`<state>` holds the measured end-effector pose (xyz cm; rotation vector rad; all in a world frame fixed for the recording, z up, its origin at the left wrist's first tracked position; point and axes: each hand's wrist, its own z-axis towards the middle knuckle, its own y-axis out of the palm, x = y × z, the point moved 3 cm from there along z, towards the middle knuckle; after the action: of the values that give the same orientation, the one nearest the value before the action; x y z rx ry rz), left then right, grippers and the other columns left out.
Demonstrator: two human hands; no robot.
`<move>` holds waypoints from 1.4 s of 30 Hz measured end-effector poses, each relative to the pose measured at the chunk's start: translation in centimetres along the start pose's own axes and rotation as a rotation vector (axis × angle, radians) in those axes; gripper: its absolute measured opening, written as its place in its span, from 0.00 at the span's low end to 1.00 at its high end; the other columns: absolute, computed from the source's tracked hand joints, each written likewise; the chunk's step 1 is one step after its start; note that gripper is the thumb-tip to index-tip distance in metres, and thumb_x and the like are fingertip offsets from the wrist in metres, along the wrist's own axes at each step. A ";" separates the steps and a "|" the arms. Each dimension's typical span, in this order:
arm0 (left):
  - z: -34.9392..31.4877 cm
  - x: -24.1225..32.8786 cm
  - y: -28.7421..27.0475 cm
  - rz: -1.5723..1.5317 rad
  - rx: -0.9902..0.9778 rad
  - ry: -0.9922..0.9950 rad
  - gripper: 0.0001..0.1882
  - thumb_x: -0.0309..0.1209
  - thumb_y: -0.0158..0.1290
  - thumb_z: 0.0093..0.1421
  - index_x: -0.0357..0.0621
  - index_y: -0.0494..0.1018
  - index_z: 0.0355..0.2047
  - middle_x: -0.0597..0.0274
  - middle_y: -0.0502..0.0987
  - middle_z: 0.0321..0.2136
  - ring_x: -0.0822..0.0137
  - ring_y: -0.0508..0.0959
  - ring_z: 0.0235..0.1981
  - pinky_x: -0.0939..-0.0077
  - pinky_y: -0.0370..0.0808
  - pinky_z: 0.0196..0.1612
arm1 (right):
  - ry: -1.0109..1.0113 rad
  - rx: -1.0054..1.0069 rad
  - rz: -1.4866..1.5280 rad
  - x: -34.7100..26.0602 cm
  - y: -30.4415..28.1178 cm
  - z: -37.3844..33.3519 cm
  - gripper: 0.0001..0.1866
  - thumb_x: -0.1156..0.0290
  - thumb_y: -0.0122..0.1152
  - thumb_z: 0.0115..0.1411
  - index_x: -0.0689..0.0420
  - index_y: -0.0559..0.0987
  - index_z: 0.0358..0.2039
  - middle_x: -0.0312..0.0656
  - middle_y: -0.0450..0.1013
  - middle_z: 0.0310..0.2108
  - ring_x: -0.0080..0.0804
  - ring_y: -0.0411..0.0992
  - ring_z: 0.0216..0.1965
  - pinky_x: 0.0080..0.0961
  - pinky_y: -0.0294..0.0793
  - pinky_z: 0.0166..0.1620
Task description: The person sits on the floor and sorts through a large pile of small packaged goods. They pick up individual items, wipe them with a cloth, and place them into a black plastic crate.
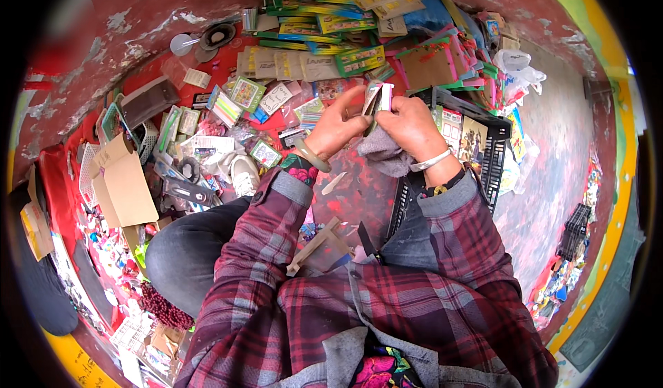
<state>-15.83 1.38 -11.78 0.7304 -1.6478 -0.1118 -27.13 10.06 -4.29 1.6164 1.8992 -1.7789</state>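
Note:
My left hand [338,127] and my right hand [416,127] meet in front of me over the red floor. Between their fingertips is a small, flat, box-like thing [385,98], white with a pink edge and a dark gap along its side; its exact kind is unclear. The fingers of both hands are closed on it. A crumpled grey cloth [384,152] hangs below, gathered in my right hand. Under my right forearm stands a black plastic crate [497,143] with printed cards [452,127] inside.
Stacked colourful flat packs [324,25] fill the far side. Several packaged cards [248,92] lie scattered at left, near an opened cardboard box [123,181]. A white plastic bag [521,70] sits at right. A small wooden frame [321,246] rests before my lap.

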 end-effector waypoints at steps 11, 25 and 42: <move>-1.9 2.3 -1.4 -0.786 -0.096 0.277 0.43 0.54 0.53 0.54 0.44 0.50 0.62 0.58 0.58 0.59 0.61 0.58 0.60 0.59 0.54 0.61 | 0.044 -0.223 1.257 -1.2 -0.3 -1.0 0.16 0.72 0.53 0.57 0.66 0.73 0.44 0.40 0.74 0.39 0.23 0.72 0.38 0.20 0.70 0.43; -10.2 8.7 -0.9 -0.682 0.297 0.349 0.28 0.19 0.43 0.49 0.31 0.57 0.54 0.43 0.66 0.50 0.43 0.66 0.54 0.46 0.61 0.58 | -0.032 -0.238 1.297 -2.5 -2.7 -2.3 0.16 0.59 0.55 0.60 0.61 0.77 0.33 0.39 0.75 0.32 0.27 0.73 0.35 0.24 0.73 0.41; -13.1 6.8 3.8 -0.852 0.151 0.178 0.41 0.65 0.33 0.58 0.46 0.54 0.59 0.55 0.61 0.57 0.56 0.60 0.60 0.57 0.58 0.61 | -0.828 0.248 -0.135 -10.2 6.3 -6.6 0.19 0.55 0.45 0.63 0.46 0.73 0.51 0.42 0.65 0.56 0.43 0.53 0.62 0.50 0.45 0.60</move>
<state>-5.51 5.13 -1.21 1.4783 -1.0924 -0.5138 -14.55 7.48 0.30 0.5895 1.4404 -2.2968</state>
